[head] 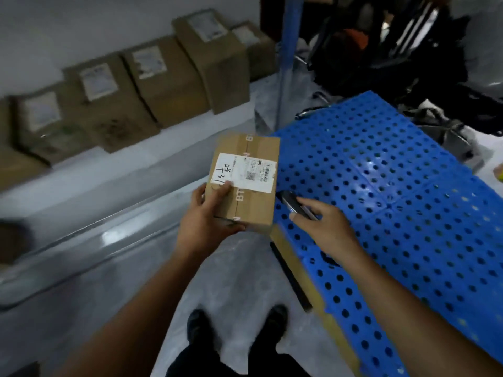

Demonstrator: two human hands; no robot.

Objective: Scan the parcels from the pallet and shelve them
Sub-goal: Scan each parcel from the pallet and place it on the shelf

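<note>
A small brown cardboard parcel, white label up, lies level in the left hand beside the blue perforated plastic pallet. The right hand holds a dark handheld scanner near it.

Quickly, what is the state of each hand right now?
Left hand: closed, gripping the parcel at its near end.
Right hand: closed, holding the scanner beside the parcel.

Grey glossy floor, pale wall, blue post, dark clutter behind.
</note>
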